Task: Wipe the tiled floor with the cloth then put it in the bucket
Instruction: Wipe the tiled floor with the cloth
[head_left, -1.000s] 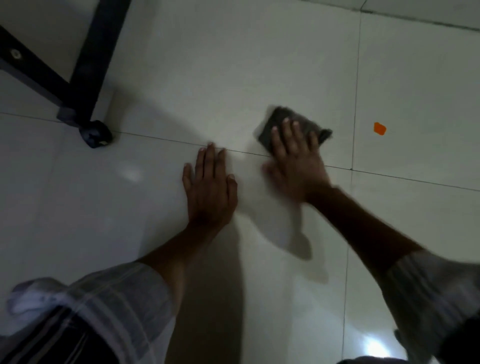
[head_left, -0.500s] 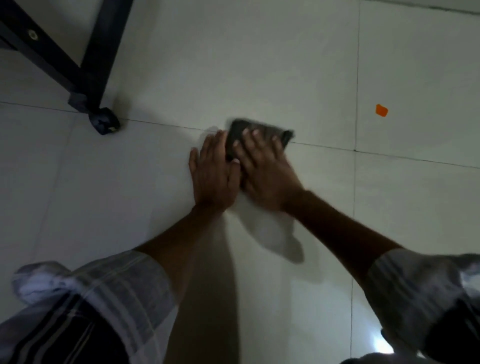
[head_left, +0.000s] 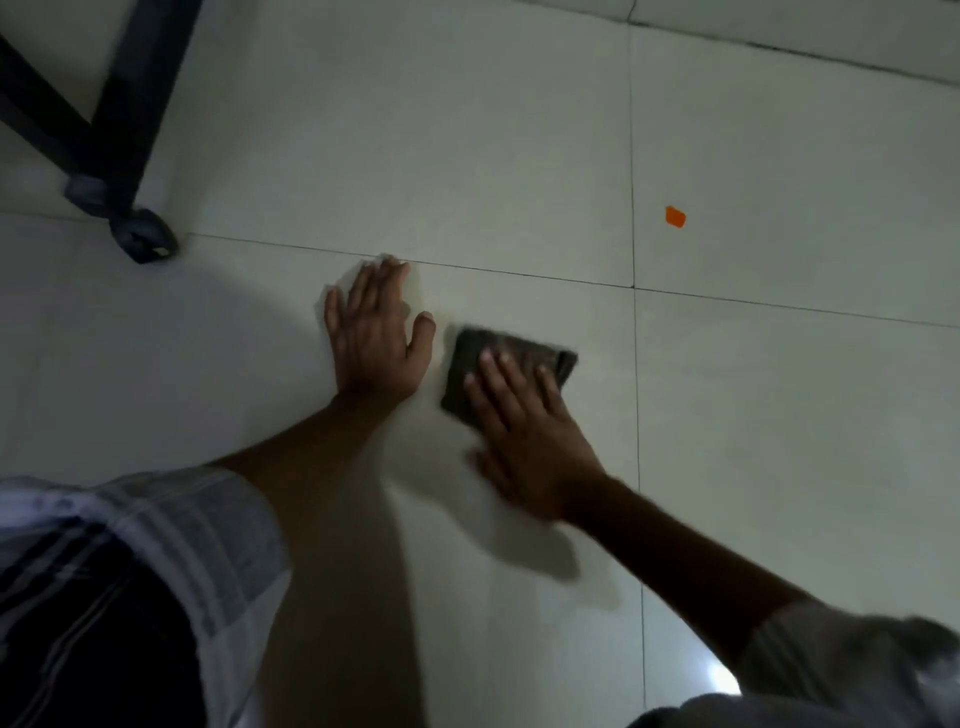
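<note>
The right hand (head_left: 524, 441) lies flat and open, pressing the dark cloth (head_left: 506, 366) onto the tiled floor (head_left: 779, 415) beside the flat, empty left hand (head_left: 374, 343), so the blurry cloth might slip out or bump that hand.

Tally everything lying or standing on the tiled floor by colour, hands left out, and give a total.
Dark grey: 1, the cloth under the right hand
Orange: 1, the small scrap
Black: 1, the furniture frame with its foot
Total: 3
</note>
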